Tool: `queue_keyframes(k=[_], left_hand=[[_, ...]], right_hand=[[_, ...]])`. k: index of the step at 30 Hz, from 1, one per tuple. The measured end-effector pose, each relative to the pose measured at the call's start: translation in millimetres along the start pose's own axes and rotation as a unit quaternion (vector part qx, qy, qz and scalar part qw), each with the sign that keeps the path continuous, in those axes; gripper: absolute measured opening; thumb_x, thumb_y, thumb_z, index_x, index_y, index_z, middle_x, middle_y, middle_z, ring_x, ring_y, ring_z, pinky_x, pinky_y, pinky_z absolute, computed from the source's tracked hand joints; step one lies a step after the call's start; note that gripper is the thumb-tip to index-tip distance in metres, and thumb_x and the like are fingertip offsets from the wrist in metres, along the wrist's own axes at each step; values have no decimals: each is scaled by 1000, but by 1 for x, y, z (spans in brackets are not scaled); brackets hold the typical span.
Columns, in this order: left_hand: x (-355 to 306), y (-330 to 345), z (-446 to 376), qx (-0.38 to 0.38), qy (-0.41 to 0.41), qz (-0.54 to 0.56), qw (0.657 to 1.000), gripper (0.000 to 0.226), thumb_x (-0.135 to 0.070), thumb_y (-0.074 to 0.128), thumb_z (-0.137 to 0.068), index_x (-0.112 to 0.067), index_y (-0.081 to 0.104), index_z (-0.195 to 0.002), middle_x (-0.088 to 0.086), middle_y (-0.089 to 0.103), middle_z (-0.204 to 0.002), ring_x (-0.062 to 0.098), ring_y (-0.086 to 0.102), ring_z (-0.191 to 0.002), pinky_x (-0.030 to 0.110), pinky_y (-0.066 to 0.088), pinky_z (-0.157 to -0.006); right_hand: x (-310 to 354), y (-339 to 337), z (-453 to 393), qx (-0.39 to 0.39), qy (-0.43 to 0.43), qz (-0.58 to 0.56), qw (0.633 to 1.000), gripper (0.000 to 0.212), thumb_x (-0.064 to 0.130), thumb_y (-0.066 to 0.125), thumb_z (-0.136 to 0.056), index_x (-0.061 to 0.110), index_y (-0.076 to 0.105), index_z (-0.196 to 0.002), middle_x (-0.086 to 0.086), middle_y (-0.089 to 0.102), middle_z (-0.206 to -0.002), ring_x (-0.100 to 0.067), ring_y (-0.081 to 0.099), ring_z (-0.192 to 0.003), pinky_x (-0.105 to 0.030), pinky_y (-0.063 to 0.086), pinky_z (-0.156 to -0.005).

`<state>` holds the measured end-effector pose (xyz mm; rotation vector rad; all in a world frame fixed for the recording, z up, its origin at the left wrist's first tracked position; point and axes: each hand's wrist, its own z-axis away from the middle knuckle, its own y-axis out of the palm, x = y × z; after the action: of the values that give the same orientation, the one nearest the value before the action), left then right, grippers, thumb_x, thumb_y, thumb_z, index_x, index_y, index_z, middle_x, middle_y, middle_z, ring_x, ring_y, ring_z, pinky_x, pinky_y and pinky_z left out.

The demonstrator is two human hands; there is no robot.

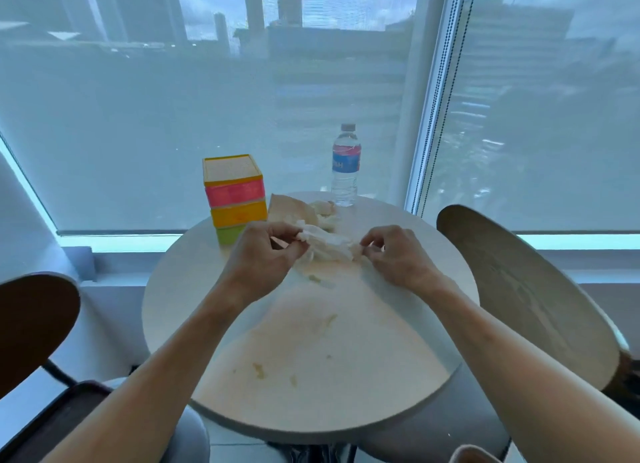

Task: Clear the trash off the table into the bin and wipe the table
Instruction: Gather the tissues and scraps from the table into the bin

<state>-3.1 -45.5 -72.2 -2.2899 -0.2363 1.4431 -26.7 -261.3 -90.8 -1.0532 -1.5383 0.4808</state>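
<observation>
A white tissue [327,246] is stretched between my two hands over the far half of the round white table [166,289]. My left hand [266,251] pinches its left end and my right hand [394,251] pinches its right end. Behind the tissue lie crumpled brownish paper [289,210] and a wad of pale trash [325,210]. Yellowish smears and crumbs [259,369] mark the tabletop nearer to me. No bin is in view.
A stack of coloured boxes [235,196] stands at the table's far left and a water bottle [345,166] at its far edge by the window. Wooden chair backs flank the table, one on the left [31,324] and one on the right [526,289].
</observation>
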Motion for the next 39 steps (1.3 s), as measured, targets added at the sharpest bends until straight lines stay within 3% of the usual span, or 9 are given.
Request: queue_keyframes(k=[5,10,14,20,24,28,32,39], left_hand=[[-13,10,11,-5,-22,16,1000,13,-21,73,-85,-30,76,-77,-6,72,-72,3,48,-51,20,43,-58],[-35,28,28,-16,-42,37,998,17,-15,73,-84,-30,76,-74,-6,70,-69,0,49,-52,25,45,-64],[-58,42,45,-12,-41,46,998,19,-11,71,-85,-28,75,-78,-15,67,-59,-2,51,-50,17,43,-59],[-83,65,72,-17,-47,37,998,18,-10,67,-88,-24,74,-81,-19,65,-56,-3,53,-51,10,41,-56],[-97,76,89,-22,-55,37,998,19,-12,67,-88,-27,74,-79,-16,65,-58,-3,52,-52,19,41,-61],[-110,82,105,-17,-45,34,998,18,-12,67,-88,-27,74,-80,-15,68,-63,-3,53,-54,11,42,-54],[-121,93,122,-12,-43,46,998,14,-11,66,-89,-21,75,-87,-18,66,-60,-3,53,-53,8,40,-50],[-134,121,152,22,-45,57,997,13,-13,69,-87,-23,75,-84,-15,66,-61,-1,50,-53,12,41,-53]], right_hand=[[-8,-31,11,-89,0,-113,990,5,20,70,-87,22,75,-88,11,63,-70,0,55,-65,-14,40,-64],[-24,-67,30,-122,8,-192,974,2,24,73,-85,23,74,-86,13,60,-62,1,53,-57,-15,42,-62],[-44,-87,48,-117,12,-232,966,8,29,76,-83,22,74,-84,14,58,-58,2,51,-51,-13,38,-57],[-66,-110,78,-95,31,-333,938,19,36,81,-77,19,73,-82,0,70,-74,-6,60,-68,-20,48,-67],[-75,-126,93,-93,37,-372,923,13,28,79,-81,17,72,-83,2,62,-69,-6,53,-63,-13,44,-62],[-84,-144,113,-89,32,-403,910,20,26,78,-82,8,72,-87,2,56,-65,-6,49,-60,-12,42,-58],[-99,-154,138,-67,52,-411,908,11,14,67,-88,4,65,-84,10,48,-50,-3,41,-47,-13,37,-50],[-136,-140,173,-39,93,-451,887,12,2,50,-88,3,61,-83,-8,43,-64,-12,39,-53,-24,35,-50]])
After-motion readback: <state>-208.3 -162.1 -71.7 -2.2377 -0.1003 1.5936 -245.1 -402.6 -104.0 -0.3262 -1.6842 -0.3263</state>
